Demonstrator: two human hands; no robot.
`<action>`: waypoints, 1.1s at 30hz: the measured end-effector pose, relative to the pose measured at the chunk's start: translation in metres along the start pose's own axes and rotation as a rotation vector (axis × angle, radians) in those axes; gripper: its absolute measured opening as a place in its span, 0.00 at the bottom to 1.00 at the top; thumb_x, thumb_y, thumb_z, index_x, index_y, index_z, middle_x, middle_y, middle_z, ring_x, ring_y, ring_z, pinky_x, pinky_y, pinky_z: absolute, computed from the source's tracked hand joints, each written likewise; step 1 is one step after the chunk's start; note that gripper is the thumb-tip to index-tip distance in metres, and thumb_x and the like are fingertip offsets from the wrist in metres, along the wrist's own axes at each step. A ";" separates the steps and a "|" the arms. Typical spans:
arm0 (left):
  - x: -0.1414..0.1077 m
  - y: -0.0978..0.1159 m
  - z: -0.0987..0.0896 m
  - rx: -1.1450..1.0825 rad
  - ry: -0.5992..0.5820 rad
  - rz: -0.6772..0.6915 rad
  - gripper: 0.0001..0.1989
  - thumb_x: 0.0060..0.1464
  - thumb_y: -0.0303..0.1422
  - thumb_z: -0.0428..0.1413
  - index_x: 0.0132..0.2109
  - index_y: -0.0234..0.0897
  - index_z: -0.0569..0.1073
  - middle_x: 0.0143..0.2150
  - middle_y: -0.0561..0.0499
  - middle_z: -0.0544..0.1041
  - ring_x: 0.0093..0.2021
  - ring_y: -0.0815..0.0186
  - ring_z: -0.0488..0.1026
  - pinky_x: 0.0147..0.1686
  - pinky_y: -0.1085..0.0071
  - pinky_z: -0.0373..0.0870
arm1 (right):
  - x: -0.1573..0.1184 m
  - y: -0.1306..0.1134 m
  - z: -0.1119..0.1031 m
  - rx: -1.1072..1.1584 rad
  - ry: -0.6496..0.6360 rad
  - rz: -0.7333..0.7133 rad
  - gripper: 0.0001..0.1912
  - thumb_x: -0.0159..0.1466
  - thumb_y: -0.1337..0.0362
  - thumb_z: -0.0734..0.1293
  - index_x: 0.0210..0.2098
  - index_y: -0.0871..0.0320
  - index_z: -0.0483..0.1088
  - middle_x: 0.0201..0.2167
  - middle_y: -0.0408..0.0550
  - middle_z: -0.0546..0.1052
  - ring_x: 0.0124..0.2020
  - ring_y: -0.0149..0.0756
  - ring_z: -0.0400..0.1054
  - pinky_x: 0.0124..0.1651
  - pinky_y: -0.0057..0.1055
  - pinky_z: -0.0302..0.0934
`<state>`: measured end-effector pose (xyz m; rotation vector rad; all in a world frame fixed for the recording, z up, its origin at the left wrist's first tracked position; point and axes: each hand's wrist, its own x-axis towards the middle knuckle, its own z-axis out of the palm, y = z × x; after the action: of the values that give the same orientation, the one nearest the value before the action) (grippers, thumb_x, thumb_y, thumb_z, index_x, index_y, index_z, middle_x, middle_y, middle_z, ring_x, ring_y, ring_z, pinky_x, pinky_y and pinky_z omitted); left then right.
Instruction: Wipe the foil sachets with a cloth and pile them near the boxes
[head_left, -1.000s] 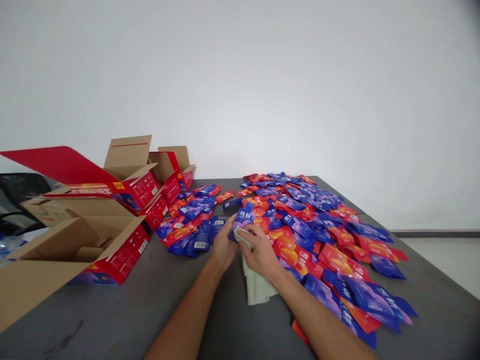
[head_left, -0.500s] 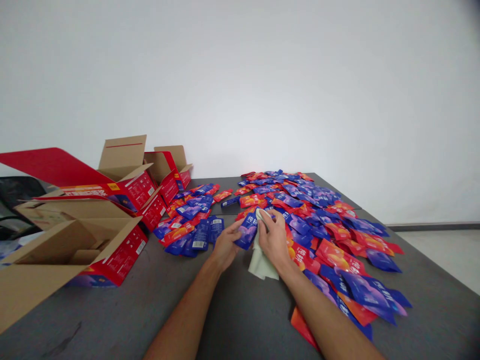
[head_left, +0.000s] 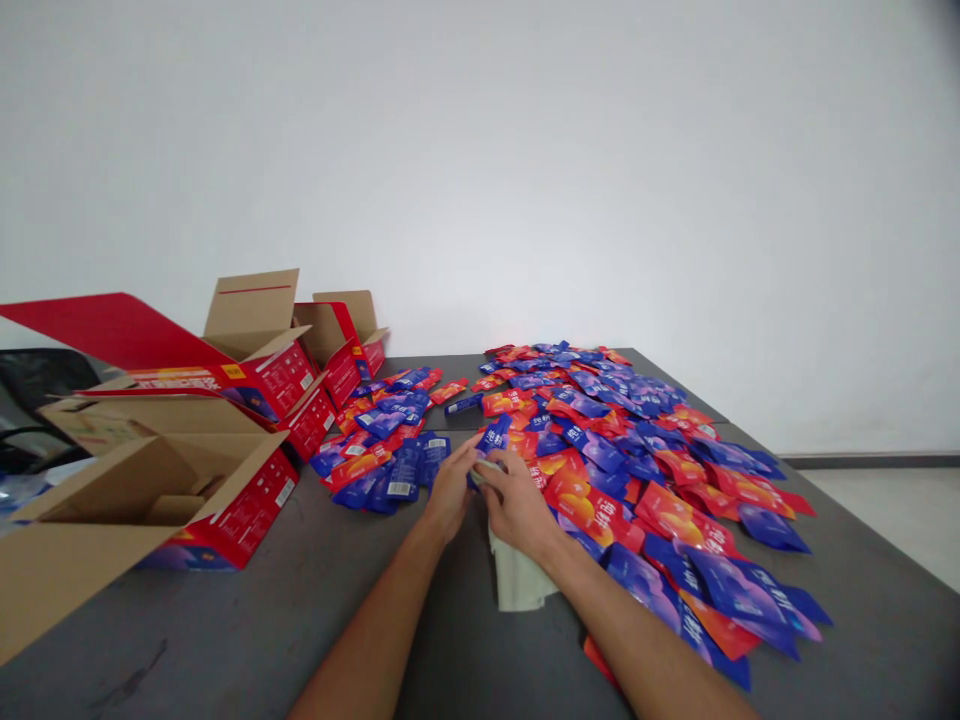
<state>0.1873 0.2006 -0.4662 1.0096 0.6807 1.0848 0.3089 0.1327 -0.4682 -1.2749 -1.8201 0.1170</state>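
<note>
A blue pouch point(head_left: 495, 436) is held upright between my hands, its lower part hidden by fingers and cloth. My left hand point(head_left: 451, 490) grips it by the left side. With my right hand point(head_left: 517, 503) I pinch a pale green cloth point(head_left: 517, 578) against the pouch's lower part; the cloth hangs down to the table. Right of my hands spreads a wide heap of red and blue pouches point(head_left: 592, 505). A smaller pile of pouches point(head_left: 401, 466) lies to the left, some with barcode labels up.
Open red cardboard boxes point(head_left: 247, 510) with raised brown flaps stand along the left side of the dark table point(head_left: 247, 640). A black chair point(head_left: 45, 385) is behind them at far left. A white wall rises beyond.
Both hands have come closer together. My right hand and the cloth have moved left and down over the pouch's lower part, and the pouch is now more upright.
</note>
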 end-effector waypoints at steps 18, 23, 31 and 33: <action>0.007 -0.006 -0.045 1.609 0.458 0.210 0.20 0.55 0.26 0.51 0.51 0.39 0.81 0.60 0.33 0.70 0.66 0.37 0.54 0.60 0.38 0.49 | 0.000 0.040 -0.008 -0.297 0.030 0.354 0.23 0.61 0.70 0.65 0.56 0.59 0.70 0.55 0.60 0.71 0.55 0.50 0.67 0.59 0.45 0.62; 0.006 -0.008 -0.047 1.655 0.510 0.212 0.18 0.55 0.29 0.52 0.49 0.36 0.81 0.60 0.31 0.70 0.69 0.34 0.47 0.63 0.34 0.38 | 0.002 0.036 -0.007 -0.400 -0.053 0.400 0.25 0.61 0.69 0.64 0.59 0.62 0.67 0.54 0.64 0.72 0.52 0.51 0.70 0.56 0.45 0.63; 0.015 -0.024 -0.030 1.342 0.185 0.320 0.20 0.57 0.30 0.51 0.55 0.40 0.78 0.62 0.37 0.70 0.70 0.43 0.50 0.66 0.45 0.45 | 0.000 0.020 -0.011 -0.403 -0.213 0.305 0.21 0.58 0.70 0.64 0.51 0.63 0.72 0.45 0.64 0.80 0.47 0.51 0.75 0.52 0.41 0.64; 0.017 -0.030 -0.028 1.245 0.069 0.322 0.22 0.57 0.30 0.52 0.58 0.42 0.76 0.62 0.39 0.72 0.69 0.44 0.53 0.65 0.45 0.47 | -0.003 0.019 -0.011 -0.366 -0.227 0.279 0.22 0.58 0.70 0.65 0.53 0.61 0.71 0.42 0.61 0.81 0.44 0.49 0.76 0.48 0.38 0.66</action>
<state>0.1807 0.2216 -0.5046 2.1981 1.3347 0.9161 0.3305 0.1354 -0.4731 -1.8357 -1.9014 0.0857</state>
